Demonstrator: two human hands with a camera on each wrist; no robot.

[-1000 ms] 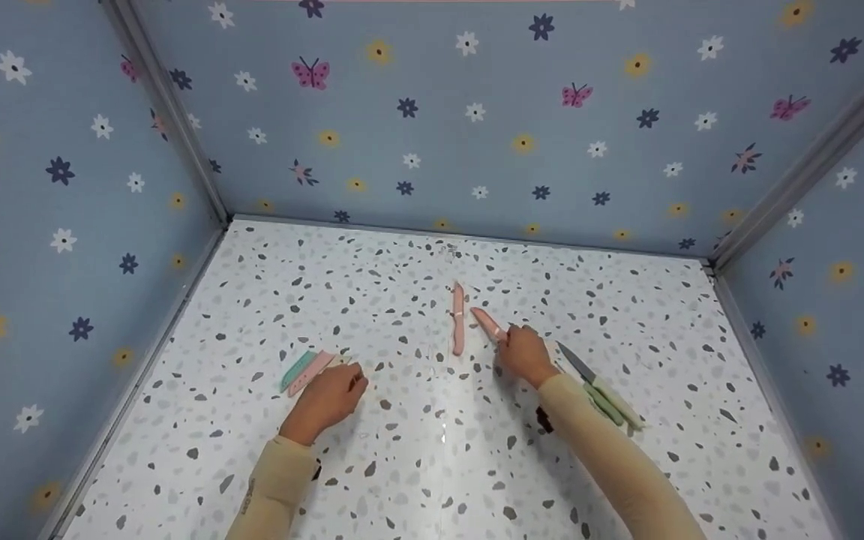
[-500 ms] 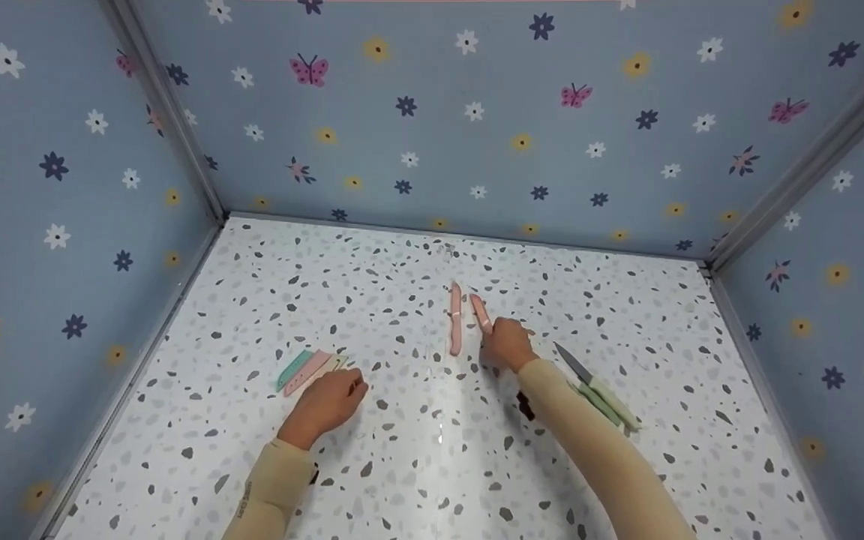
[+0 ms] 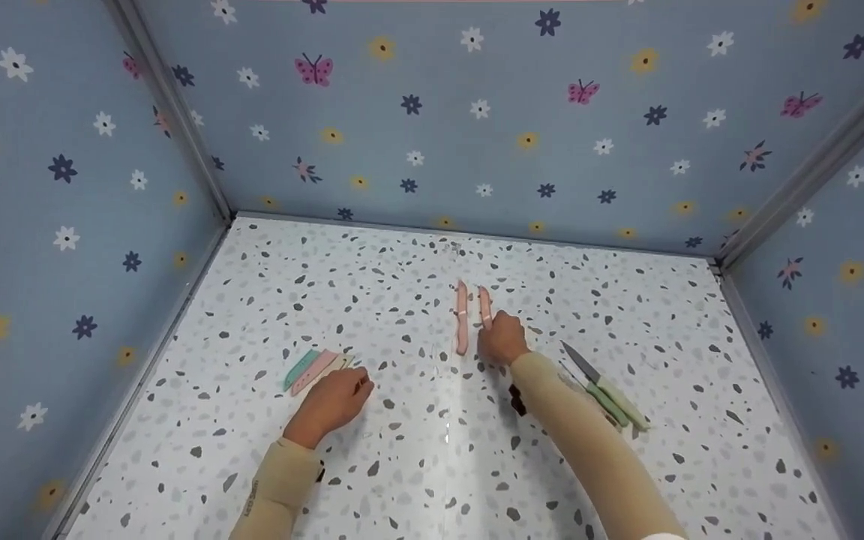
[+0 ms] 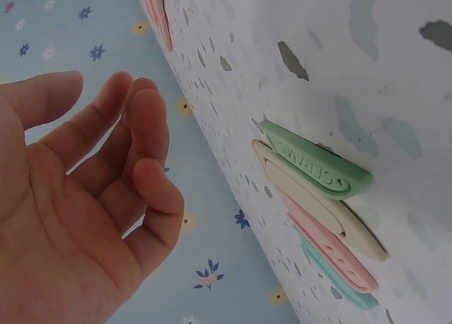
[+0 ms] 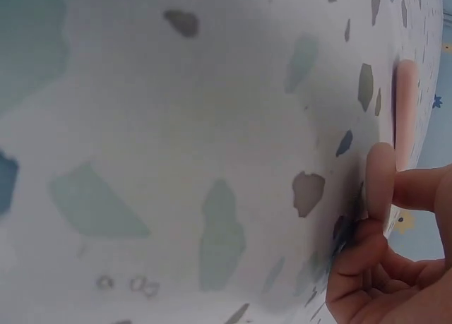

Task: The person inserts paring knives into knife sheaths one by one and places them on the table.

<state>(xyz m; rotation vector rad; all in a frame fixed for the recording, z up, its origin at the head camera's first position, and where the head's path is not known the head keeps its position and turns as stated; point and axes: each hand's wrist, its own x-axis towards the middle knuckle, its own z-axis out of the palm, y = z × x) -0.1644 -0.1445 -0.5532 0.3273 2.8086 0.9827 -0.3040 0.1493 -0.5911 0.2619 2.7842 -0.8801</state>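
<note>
My right hand (image 3: pixel 503 340) pinches the handle of a pink knife (image 3: pixel 485 306) between thumb and fingers, low over the speckled tabletop. Just left of it, nearly parallel, lies a second pink knife (image 3: pixel 462 330). In the right wrist view, the rounded handle end (image 5: pixel 380 183) shows between the fingertips. My left hand (image 3: pixel 331 405), fingers loosely curled and holding nothing, hovers beside several knife sheaths. Those sheaths are green (image 4: pixel 318 162), cream (image 4: pixel 318 200), pink (image 4: pixel 335 253) and teal (image 4: pixel 339 282), lying side by side; the green one bears the word CERAMIC.
To the right of my right forearm lie a knife with a bare grey blade and pale green handle (image 3: pixel 623 401) and a darker green handle (image 3: pixel 608 405), partly behind the sleeve. Flower-patterned panels (image 3: pixel 447 112) enclose the tabletop (image 3: pixel 372 300) at the back and both sides.
My right hand has moved left and swung the pink knife from a slant to nearly parallel with the other pink knife. My left hand has stayed about where it was.
</note>
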